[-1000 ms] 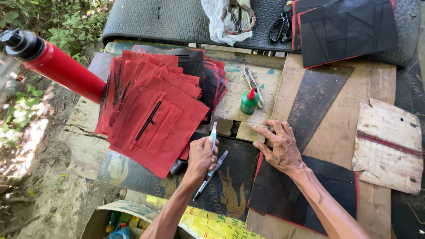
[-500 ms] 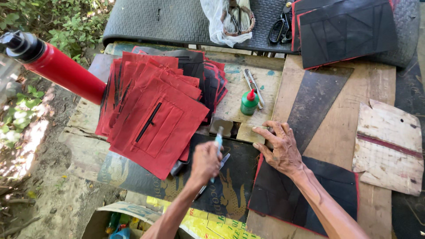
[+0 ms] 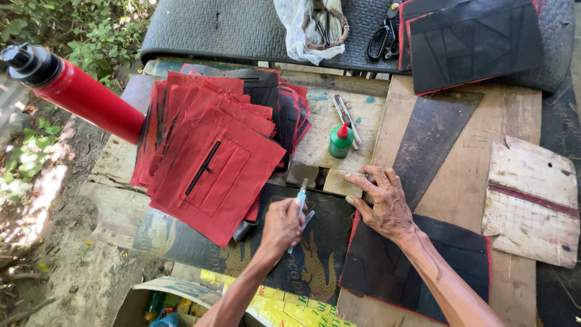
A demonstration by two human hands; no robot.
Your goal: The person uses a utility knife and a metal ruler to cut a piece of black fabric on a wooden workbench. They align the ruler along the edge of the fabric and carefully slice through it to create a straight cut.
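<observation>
Left hand (image 3: 281,225) is clenched around a light-blue pen-like tool (image 3: 301,200), tip pointing up and away from the body, over the dark printed board (image 3: 242,242) at the worktop's near edge; a second slim dark tool seems to sit in the same grip, can't tell for sure. Right hand (image 3: 382,203) is flat, fingers spread, grasping nothing: palm presses the corner of a black panel (image 3: 411,266) with red edging, fingertips reach onto a small wood block (image 3: 339,181). Looks like a hold-down so the panel doesn't slide while the tool hand works beside it. The panel lies at the near right, partly hanging over the planks (image 3: 460,181). Left of the hands, a fanned stack of red panels (image 3: 212,157), top one with a black slit, overlaps black ones behind; its near corner comes close to the left hand and crowds that side. Green bottle (image 3: 341,140) with red cap stands just beyond the hands, a grey cutter (image 3: 346,118) lies next to it. Black triangle (image 3: 430,136) lies flat past the right hand. Far edge: dark textured mat (image 3: 242,30) carrying scissors (image 3: 382,36), a plastic bag (image 3: 302,30), more black panels (image 3: 472,42). Red flask (image 3: 78,94) sticks out at far left. Rough white board (image 3: 532,200) at right, well apart from the hands.
</observation>
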